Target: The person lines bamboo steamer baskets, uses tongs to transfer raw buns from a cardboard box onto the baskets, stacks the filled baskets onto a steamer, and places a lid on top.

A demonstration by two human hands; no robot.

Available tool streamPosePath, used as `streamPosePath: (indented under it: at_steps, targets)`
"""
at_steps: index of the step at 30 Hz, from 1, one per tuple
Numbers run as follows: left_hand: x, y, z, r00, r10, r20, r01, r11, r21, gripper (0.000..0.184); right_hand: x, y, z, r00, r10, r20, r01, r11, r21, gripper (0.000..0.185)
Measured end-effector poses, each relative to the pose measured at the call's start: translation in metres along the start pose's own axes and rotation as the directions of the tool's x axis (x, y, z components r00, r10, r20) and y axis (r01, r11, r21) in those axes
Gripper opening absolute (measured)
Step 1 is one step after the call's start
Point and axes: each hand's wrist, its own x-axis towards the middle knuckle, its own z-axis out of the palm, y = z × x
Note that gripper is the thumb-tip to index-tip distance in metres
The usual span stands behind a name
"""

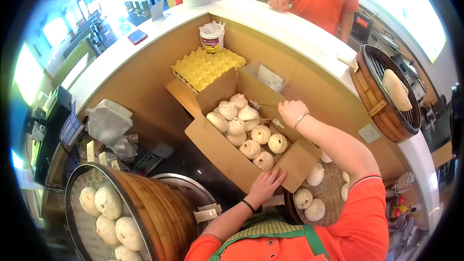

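Observation:
A cardboard box (217,152) stands in front of me with several steamed buns (236,126) piled inside. My right hand (292,113) is closed over the box's far right side, and thin metal tongs (263,104) appear to reach from it toward the buns; the tips are hard to make out. My left hand (265,184) rests on the near edge of the box by a folded-out flap (300,166), its fingers stretched out and holding nothing. Below the right forearm, a steamer tray (331,198) carries more buns (314,210), partly hidden by my arm.
A tall bamboo steamer (150,208) with buns stands at the left. Another steamer (374,92) sits on the white counter (285,24) at right. Yellow egg trays (208,66), a white tub (211,38) and a plastic bin (263,75) lie behind the box. A person (319,0) stands across the counter.

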Motion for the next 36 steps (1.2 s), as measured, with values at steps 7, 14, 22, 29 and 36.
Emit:
streamPosePath:
  at_steps: [7,14,22,29,36]
  targets:
    - [-0.002,0.0,0.002,0.999,0.029,-0.022,-0.029,1.0,0.01,0.053,0.033,-0.003,-0.004,0.991,-0.036,0.129,0.028,0.997,0.066,0.019]
    - [-0.003,-0.001,0.009,0.999,0.031,-0.027,-0.032,0.999,-0.043,0.053,-0.051,0.039,-0.015,0.975,0.089,0.203,-0.138,0.961,0.24,0.033]
    - [0.003,0.003,0.009,0.999,0.004,0.042,-0.002,1.0,-0.025,0.05,-0.36,0.013,0.014,0.776,0.62,0.118,-0.583,0.633,0.509,0.042]
    - [0.005,0.003,0.009,0.996,0.042,0.075,-0.043,0.999,0.012,0.055,-0.545,-0.066,0.027,0.493,0.825,0.276,-0.864,0.502,0.042,0.043]
    - [0.003,0.004,0.005,0.988,0.014,0.154,-0.017,1.0,0.016,0.062,-0.572,-0.091,-0.002,0.572,0.698,0.431,-0.792,0.607,0.068,0.053]
